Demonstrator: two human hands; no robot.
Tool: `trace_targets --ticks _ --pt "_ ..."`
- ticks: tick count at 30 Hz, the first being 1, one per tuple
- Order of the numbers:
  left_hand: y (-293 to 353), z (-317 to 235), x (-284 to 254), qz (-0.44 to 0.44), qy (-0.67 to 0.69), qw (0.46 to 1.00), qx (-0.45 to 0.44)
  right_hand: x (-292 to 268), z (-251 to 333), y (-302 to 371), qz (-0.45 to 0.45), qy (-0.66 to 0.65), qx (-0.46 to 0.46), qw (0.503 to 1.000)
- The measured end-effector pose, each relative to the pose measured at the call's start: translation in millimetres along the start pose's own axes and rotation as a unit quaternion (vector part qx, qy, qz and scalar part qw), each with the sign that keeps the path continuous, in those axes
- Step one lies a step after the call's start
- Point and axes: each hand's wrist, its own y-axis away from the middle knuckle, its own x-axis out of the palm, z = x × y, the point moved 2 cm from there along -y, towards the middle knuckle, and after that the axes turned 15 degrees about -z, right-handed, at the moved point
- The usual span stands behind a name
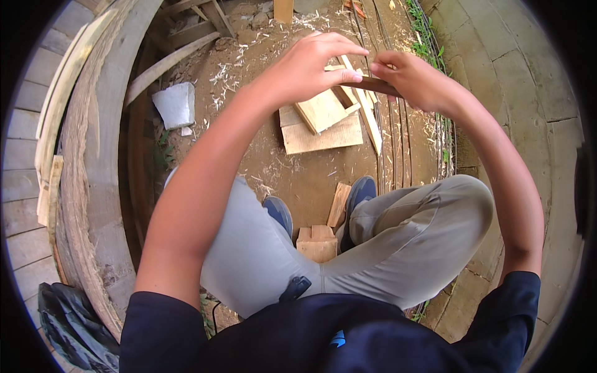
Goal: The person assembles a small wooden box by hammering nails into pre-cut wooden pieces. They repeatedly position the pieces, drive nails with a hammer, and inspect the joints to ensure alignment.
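Note:
My left hand [316, 66] reaches over some wooden pieces, thumb and fingers apart with a gap between them. Its thumb tip lies at or just above the left end of a dark brown strip [375, 85]; I cannot tell whether they touch. The strip's other end runs into my right hand [415, 78], whose fingers curl round it. Below my hands, a pale wooden piece with a raised rim [324, 112] rests on a flat light board [323, 138]. Thin wooden sticks [369, 121] lie beside it, partly hidden by my hands.
Small wood blocks [318, 244] sit between my feet. Thin dark rods [398, 155] run along the ground at the right, beside a block wall [516, 81]. A white stone-like chunk [175, 105] lies left. Large planks [93, 155] stand further left, near a black plastic bag [74, 326].

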Motion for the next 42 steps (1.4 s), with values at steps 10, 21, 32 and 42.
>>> trace_targets --ticks 10,21,32,42 --pt "3.0 40.5 -13.2 0.124 -0.019 0.989 -0.084 44.7 24.3 -24.6 -0.064 0.012 -0.05 0.997" --pt "2.4 75.9 -32.1 -0.047 -0.049 0.972 -0.227 51.5 15.6 -34.9 -0.023 0.091 -0.002 0.996" --pt "-1.2 120.9 -50.5 -0.17 -0.102 0.953 -0.23 114.1 -66.3 -80.5 -0.01 0.126 0.071 0.989" --pt "13.6 141.5 -48.0 -0.164 -0.105 0.941 -0.276 171.8 -126.0 -110.4 -0.08 0.069 0.11 0.988"
